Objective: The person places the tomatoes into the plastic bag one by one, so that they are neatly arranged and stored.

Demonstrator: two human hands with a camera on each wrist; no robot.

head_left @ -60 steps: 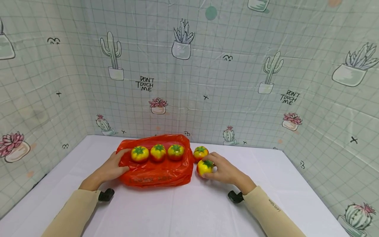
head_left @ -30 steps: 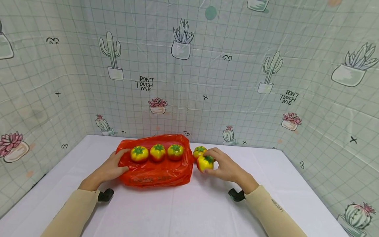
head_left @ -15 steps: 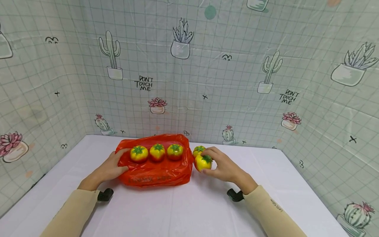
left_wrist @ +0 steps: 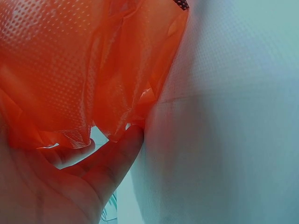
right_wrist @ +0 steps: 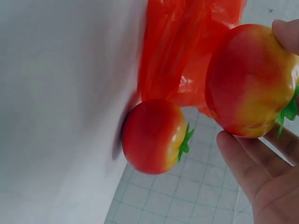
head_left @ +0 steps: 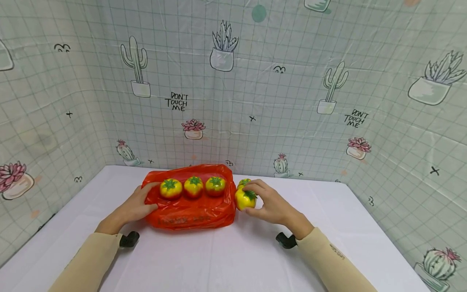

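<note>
A red plastic bag point(head_left: 182, 217) lies on the white table with a row of 3 yellow-and-red tomatoes point(head_left: 193, 187) with green tops on it, framed by its edges. My left hand point(head_left: 133, 207) rests at its left side, thumb and fingers spread. In the left wrist view the fingers point(left_wrist: 119, 158) touch the crumpled plastic. My right hand point(head_left: 271, 205) pinches another tomato point(head_left: 244, 199) by the bag's right edge, between thumb and fingers, raised off the table. Behind it a further tomato point(right_wrist: 154, 136) sits on the table beside the bag, mostly hidden in the head view.
The white table point(head_left: 204, 259) runs to a patterned cloth backdrop point(head_left: 251, 89) at the back and sides. Bare tabletop shows in front of the bag and to the right of my right hand.
My right hand has lifted the tomato from the table and moved it left and slightly back, up to the bag's right edge. The left hand and the bag stay in place.
</note>
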